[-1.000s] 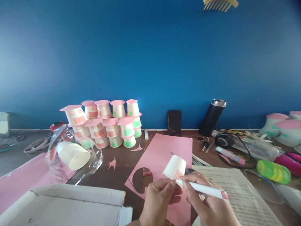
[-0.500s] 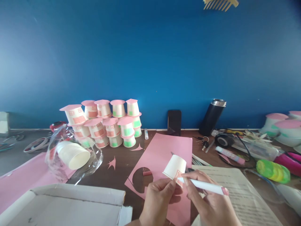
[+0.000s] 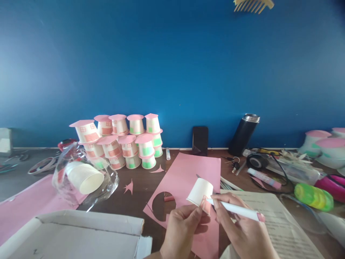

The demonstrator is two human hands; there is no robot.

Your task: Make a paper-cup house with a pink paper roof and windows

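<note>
Between the fingers of my left hand (image 3: 183,228) is a white paper cup (image 3: 199,191), tilted with its rim toward me. A reddish-orange patch is drawn on its side near the rim. My right hand (image 3: 239,223) grips a white marker (image 3: 239,209) with a pink end, its tip touching the coloured patch. Under both hands lies a pink paper sheet (image 3: 198,165) with a round hole cut out of it. The cap of the marker (image 3: 169,198), or a similar small red piece, rests in that hole.
Stacked decorated cups (image 3: 129,144) with pink paper tops stand at the left. A plastic bag holds nested cups (image 3: 87,180). An open white box (image 3: 88,237) is at front left. A phone (image 3: 200,140) and black bottle (image 3: 244,135) lean against the wall; a printed page (image 3: 275,216) lies right.
The marker tip has shifted slightly up and right along the patch, which looks more filled in. My left hand and the cup are almost unmoved.
</note>
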